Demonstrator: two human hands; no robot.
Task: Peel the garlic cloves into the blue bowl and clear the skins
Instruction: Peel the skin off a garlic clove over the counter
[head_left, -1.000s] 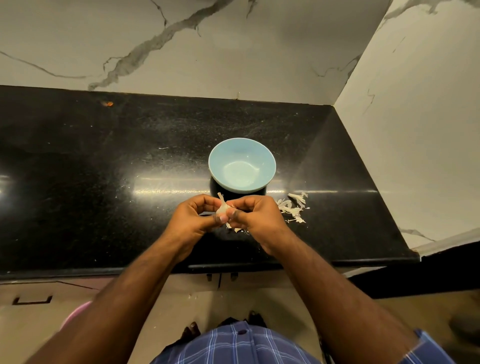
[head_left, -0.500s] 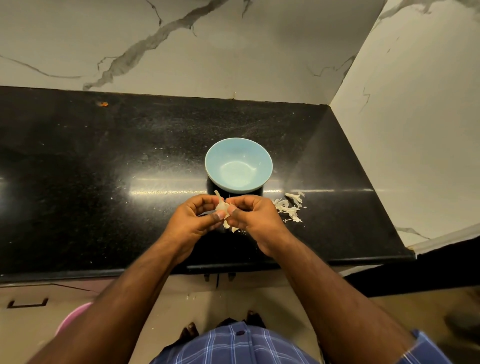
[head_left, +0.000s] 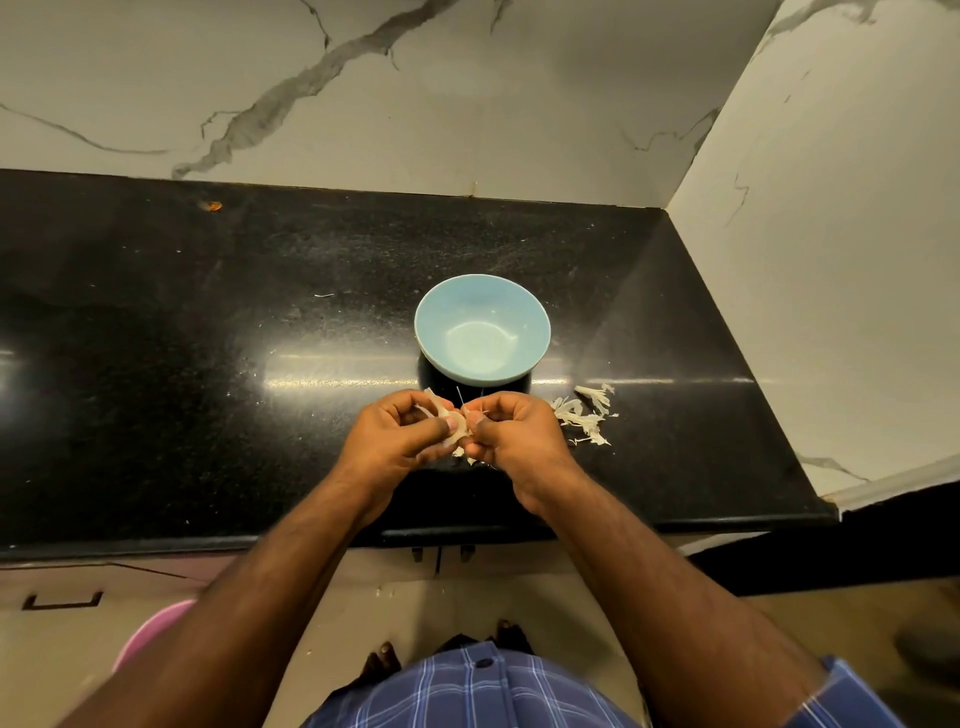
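Note:
A pale garlic clove (head_left: 453, 422) with loose papery skin sits between my two hands, just in front of the blue bowl (head_left: 535, 312). My left hand (head_left: 397, 436) pinches the clove with thumb and curled fingers. My right hand (head_left: 517, 434) pinches it from the other side, fingertips at the skin. The bowl stands on the black counter (head_left: 208, 364) and looks empty. A small heap of peeled skins (head_left: 587, 413) lies on the counter right of my right hand. A few skin scraps (head_left: 464, 454) lie below the clove.
Marble walls close the counter at the back and on the right (head_left: 831, 260). The counter's front edge (head_left: 156, 545) runs below my wrists. A pink tub (head_left: 150, 631) sits on the floor at lower left. A small orange speck (head_left: 213, 206) lies far left.
Both hands stay together on the clove with small finger shifts as the skin is worked. The view drifted slightly. Bowl and skin heap have not moved.

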